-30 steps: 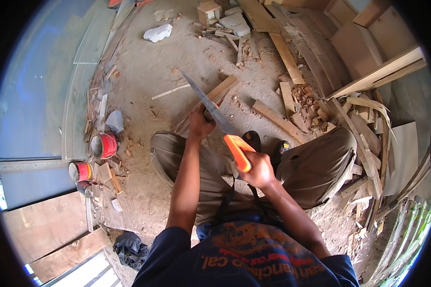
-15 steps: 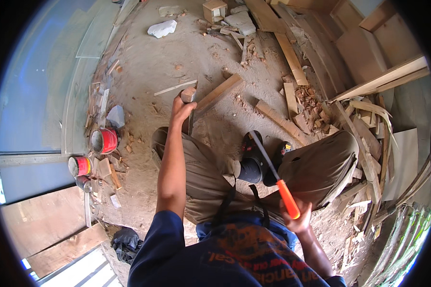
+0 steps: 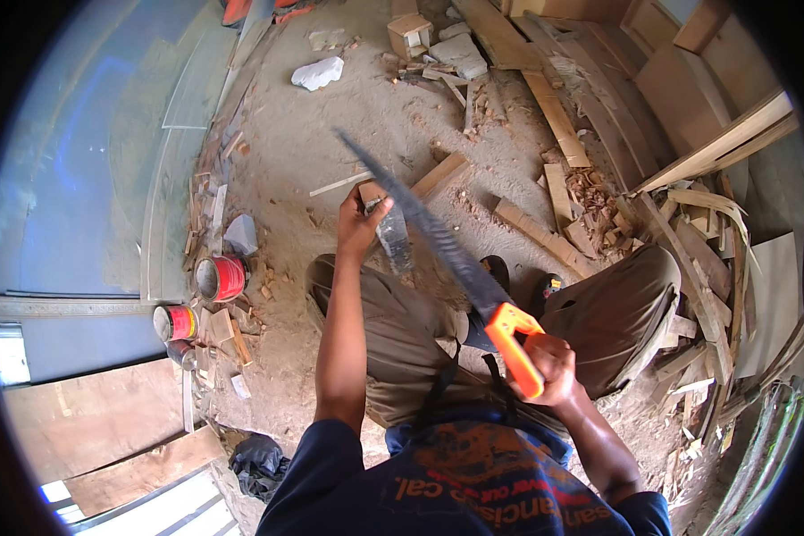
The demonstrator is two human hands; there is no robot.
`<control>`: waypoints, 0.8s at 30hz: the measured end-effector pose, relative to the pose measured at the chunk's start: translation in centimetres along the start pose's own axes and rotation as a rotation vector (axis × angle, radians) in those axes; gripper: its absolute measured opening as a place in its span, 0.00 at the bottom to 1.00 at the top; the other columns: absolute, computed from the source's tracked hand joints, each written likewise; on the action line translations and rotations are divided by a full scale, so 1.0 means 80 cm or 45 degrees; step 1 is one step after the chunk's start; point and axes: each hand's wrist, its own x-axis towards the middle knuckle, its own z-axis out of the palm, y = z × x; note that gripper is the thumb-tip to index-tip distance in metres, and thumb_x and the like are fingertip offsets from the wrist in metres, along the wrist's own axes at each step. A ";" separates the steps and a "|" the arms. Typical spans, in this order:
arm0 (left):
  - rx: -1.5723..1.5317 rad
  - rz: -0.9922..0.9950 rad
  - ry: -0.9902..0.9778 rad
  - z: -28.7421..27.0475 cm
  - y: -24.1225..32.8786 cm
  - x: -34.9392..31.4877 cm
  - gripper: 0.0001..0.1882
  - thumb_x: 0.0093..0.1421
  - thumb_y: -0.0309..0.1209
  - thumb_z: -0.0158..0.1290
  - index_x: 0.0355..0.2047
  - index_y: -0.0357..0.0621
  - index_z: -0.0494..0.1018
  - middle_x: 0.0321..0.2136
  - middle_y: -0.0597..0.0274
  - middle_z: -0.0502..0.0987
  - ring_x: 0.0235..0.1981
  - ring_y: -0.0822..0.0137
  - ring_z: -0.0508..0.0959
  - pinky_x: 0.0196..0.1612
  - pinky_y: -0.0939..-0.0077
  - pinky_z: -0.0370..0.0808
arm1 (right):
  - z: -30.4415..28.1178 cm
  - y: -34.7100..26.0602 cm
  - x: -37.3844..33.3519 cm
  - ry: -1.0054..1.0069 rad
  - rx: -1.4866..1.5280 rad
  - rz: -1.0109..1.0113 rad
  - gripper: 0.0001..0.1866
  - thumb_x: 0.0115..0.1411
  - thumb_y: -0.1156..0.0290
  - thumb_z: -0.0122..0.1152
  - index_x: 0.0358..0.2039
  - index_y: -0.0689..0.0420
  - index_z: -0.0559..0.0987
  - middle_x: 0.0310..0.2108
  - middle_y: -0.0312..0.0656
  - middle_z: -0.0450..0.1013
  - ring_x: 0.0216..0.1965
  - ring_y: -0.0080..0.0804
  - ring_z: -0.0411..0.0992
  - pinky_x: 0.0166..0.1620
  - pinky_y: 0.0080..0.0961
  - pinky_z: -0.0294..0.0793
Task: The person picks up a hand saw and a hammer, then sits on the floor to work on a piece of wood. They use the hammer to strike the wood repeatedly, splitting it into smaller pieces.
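Observation:
My right hand [image 3: 552, 368] is wrapped round the orange handle of a handsaw [image 3: 447, 246]. The dark saw blade slants up to the left, its far part passing in front of my left hand's work. My left hand [image 3: 357, 225] grips a piece of wood [image 3: 372, 191] near its end, thumb on one side. A grey, worn-looking face [image 3: 393, 239] stretches down from that end toward my knee; whether it belongs to the same piece I cannot tell. Just beyond lies a wooden plank [image 3: 439, 176] on the dusty ground. I cannot tell whether the blade touches the wood.
Two open red-sided cans [image 3: 227, 279] [image 3: 180, 322] stand at the left beside a glassy panel [image 3: 89, 179]. Another plank [image 3: 545, 237] lies in front of my right foot. Wood scraps [image 3: 598, 201] and long boards [image 3: 590, 98] line the right. A white stone [image 3: 318, 73] lies farther off.
My right hand has raised and turned the saw, so its blade now shows broadside and reaches toward the wood. My left hand still grips the wood, which is tilted differently. The view has shifted slightly.

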 end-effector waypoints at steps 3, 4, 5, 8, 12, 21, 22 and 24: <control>0.095 0.093 -0.026 0.023 0.002 -0.004 0.10 0.59 0.24 0.60 0.41 0.36 0.76 0.35 0.66 0.79 0.38 0.73 0.77 0.42 0.75 0.73 | 0.012 0.009 0.008 -0.115 0.037 -0.024 0.08 0.42 0.77 0.69 0.24 0.58 0.78 0.18 0.41 0.69 0.18 0.41 0.70 0.22 0.35 0.70; 0.186 0.118 -0.040 0.030 0.005 -0.006 0.08 0.59 0.24 0.60 0.38 0.36 0.76 0.33 0.67 0.78 0.36 0.74 0.76 0.40 0.75 0.73 | 0.015 0.009 0.010 -0.134 0.026 -0.006 0.08 0.42 0.77 0.69 0.24 0.59 0.77 0.18 0.41 0.69 0.19 0.42 0.71 0.23 0.35 0.70; 0.277 0.144 -0.055 0.038 0.007 -0.007 0.05 0.59 0.24 0.60 0.35 0.36 0.76 0.31 0.69 0.77 0.34 0.75 0.75 0.38 0.75 0.73 | 0.018 0.011 0.011 -0.153 0.015 0.014 0.09 0.42 0.77 0.70 0.24 0.59 0.77 0.19 0.42 0.70 0.19 0.42 0.71 0.24 0.35 0.71; 0.151 -0.002 -0.050 0.063 0.008 -0.006 0.08 0.62 0.31 0.59 0.35 0.40 0.75 0.31 0.68 0.74 0.35 0.74 0.73 0.39 0.75 0.71 | 0.018 0.011 0.016 -0.113 0.029 0.069 0.09 0.42 0.76 0.70 0.24 0.59 0.77 0.20 0.41 0.70 0.20 0.42 0.72 0.26 0.34 0.72; -0.062 -0.141 -0.057 0.069 -0.037 -0.007 0.14 0.63 0.35 0.60 0.43 0.41 0.74 0.37 0.66 0.75 0.39 0.72 0.73 0.44 0.74 0.71 | 0.017 0.014 0.012 -0.018 0.074 0.141 0.08 0.43 0.77 0.69 0.24 0.58 0.78 0.19 0.40 0.70 0.20 0.42 0.72 0.24 0.34 0.72; -0.179 -0.054 0.237 0.088 -0.063 -0.005 0.27 0.64 0.38 0.60 0.57 0.36 0.68 0.51 0.60 0.75 0.52 0.70 0.72 0.57 0.75 0.65 | 0.019 0.026 0.014 0.455 -0.061 0.821 0.11 0.57 0.74 0.66 0.21 0.59 0.74 0.14 0.42 0.66 0.15 0.30 0.68 0.22 0.27 0.67; -0.203 -0.071 0.239 0.089 -0.063 -0.007 0.28 0.64 0.39 0.60 0.58 0.36 0.67 0.52 0.59 0.75 0.53 0.70 0.72 0.57 0.75 0.65 | 0.019 0.031 0.018 0.498 -0.050 0.849 0.14 0.59 0.70 0.66 0.21 0.60 0.73 0.14 0.39 0.67 0.15 0.24 0.65 0.22 0.26 0.65; -0.226 -0.175 0.203 0.093 -0.062 -0.012 0.28 0.64 0.39 0.60 0.58 0.36 0.68 0.52 0.59 0.75 0.52 0.69 0.72 0.57 0.75 0.66 | 0.021 0.035 0.031 0.588 0.059 0.945 0.15 0.60 0.68 0.67 0.21 0.61 0.73 0.14 0.37 0.69 0.16 0.21 0.65 0.22 0.25 0.65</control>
